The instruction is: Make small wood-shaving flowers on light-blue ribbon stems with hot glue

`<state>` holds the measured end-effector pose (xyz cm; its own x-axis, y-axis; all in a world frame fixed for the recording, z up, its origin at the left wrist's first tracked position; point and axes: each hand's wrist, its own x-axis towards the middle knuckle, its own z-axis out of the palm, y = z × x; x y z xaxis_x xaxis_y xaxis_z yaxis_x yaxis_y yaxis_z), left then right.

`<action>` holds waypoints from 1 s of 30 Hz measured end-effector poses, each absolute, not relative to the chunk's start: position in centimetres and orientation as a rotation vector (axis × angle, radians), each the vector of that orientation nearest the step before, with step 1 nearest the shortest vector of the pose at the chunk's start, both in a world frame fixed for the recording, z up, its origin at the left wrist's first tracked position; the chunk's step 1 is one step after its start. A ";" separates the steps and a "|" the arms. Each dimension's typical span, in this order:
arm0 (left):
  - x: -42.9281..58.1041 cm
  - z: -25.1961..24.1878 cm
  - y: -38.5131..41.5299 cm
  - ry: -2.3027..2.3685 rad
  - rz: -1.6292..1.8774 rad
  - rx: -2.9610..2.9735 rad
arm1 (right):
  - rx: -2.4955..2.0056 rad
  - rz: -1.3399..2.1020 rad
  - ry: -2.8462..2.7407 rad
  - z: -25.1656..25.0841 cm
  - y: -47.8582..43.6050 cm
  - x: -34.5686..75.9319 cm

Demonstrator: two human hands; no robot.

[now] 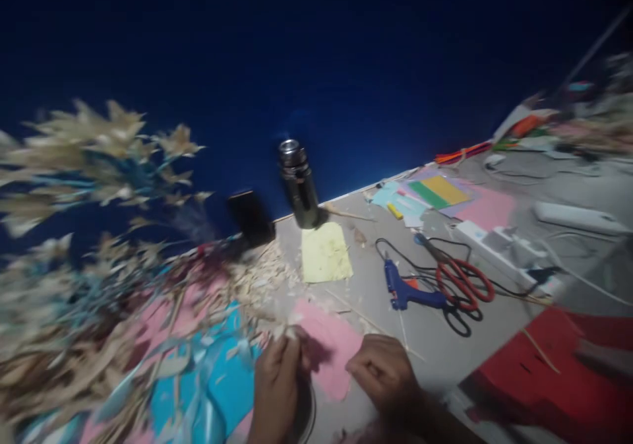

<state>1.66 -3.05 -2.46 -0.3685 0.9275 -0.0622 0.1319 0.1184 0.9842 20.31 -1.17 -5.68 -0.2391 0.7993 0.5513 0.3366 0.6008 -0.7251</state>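
My left hand (277,375) is closed in a pinch at the bottom middle. A small pale bit shows at its fingertips, too blurred to name. To its right, my right hand (388,368) is curled with the fingers pressed together; whatever they hold, if anything, is hidden. Between and just beyond both hands lies a pink paper sheet (329,345). Part of a round rim (312,408) shows beside my left wrist. A blue glue gun (413,292) rests on the table beyond my right hand, next to red-handled scissors (462,285) and a second, black-handled pair (459,324).
A steel flask (301,190) stands by the blue wall behind a yellow sheet (326,253). Dried flowers (113,147), shavings (264,272) and blue paper (230,381) crowd the left. At right are a power strip (499,253), cables and red material (548,371).
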 end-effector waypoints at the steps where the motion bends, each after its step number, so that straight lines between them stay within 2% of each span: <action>1: 1.4 -2.5 -3.1 1.648 1.344 1.087 | -0.910 0.583 -1.832 -5.5 -1.0 20.5; 7: -0.1 -1.4 -3.5 1.710 1.464 1.369 | -0.729 0.944 -1.762 -3.1 -0.2 20.7; 12: -1.2 -1.0 -3.8 1.767 1.557 1.537 | -0.758 1.693 -1.359 0.4 0.0 19.7; 15: -1.5 -1.3 -3.9 1.780 1.595 1.590 | -0.573 1.968 -1.210 1.2 0.3 19.0; 20: -1.3 -2.1 -3.9 1.768 1.613 1.557 | -0.513 2.074 -1.162 2.1 0.4 18.2; 30: -0.9 -3.4 -4.1 1.776 1.538 1.307 | -0.642 2.052 -1.164 4.2 0.5 16.9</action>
